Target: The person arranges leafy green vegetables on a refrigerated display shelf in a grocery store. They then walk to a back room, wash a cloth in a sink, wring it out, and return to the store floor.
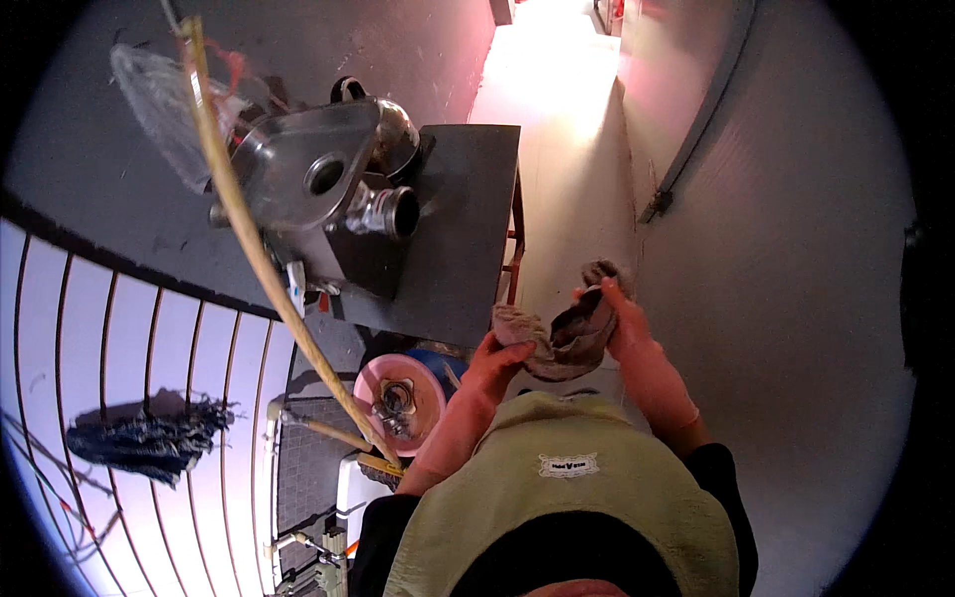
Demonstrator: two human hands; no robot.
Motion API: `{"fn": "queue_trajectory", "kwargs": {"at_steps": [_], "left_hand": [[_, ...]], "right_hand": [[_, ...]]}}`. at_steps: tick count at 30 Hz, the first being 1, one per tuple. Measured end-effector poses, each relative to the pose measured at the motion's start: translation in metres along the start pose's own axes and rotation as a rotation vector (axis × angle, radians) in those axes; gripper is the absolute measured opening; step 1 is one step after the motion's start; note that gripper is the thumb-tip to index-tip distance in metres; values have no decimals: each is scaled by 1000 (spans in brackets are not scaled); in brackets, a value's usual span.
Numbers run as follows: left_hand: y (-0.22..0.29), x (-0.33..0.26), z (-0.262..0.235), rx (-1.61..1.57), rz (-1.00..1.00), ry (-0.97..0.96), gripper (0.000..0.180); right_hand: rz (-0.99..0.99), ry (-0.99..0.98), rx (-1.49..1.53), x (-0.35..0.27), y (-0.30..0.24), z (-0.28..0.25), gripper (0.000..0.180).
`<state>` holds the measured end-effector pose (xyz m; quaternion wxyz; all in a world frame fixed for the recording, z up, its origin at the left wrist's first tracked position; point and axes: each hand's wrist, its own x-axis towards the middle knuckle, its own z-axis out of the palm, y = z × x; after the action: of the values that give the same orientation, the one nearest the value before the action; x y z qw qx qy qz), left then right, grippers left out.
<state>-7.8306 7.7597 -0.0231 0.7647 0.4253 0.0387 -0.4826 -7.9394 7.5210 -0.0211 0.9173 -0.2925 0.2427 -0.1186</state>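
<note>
A crumpled grey-brown cloth hangs in a sagging curve between my two hands, in front of my apron. Its exact kind I cannot make out; a dark fold or opening shows near its middle. My left hand closes on its left end, thumb lying along the fabric. At the right end, my right hand grips a bunched part, and some cloth sticks up past the fingers.
To the left, a dark table bears a steel grinder-like machine and a kettle. A long wooden pole slants across. Below are a pink basin with metal parts and a dark rag. A wall runs along the right.
</note>
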Motion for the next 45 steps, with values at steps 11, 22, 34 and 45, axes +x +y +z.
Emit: {"fn": "queue_trajectory", "kwargs": {"at_steps": [11, 22, 34, 45], "left_hand": [[69, 217, 165, 23, -95, -8, 56], [178, 381, 278, 15, 225, 43, 62], [301, 724, 261, 110, 211, 5, 94], [403, 1008, 393, 138, 207, -456, 57]], "right_hand": [[-149, 98, 25, 190, -186, -71, 52], [109, -186, -60, 400, -331, -12, 32], [202, 0, -433, 634, -475, 50, 65], [186, 196, -185, 902, -598, -100, 57]]}}
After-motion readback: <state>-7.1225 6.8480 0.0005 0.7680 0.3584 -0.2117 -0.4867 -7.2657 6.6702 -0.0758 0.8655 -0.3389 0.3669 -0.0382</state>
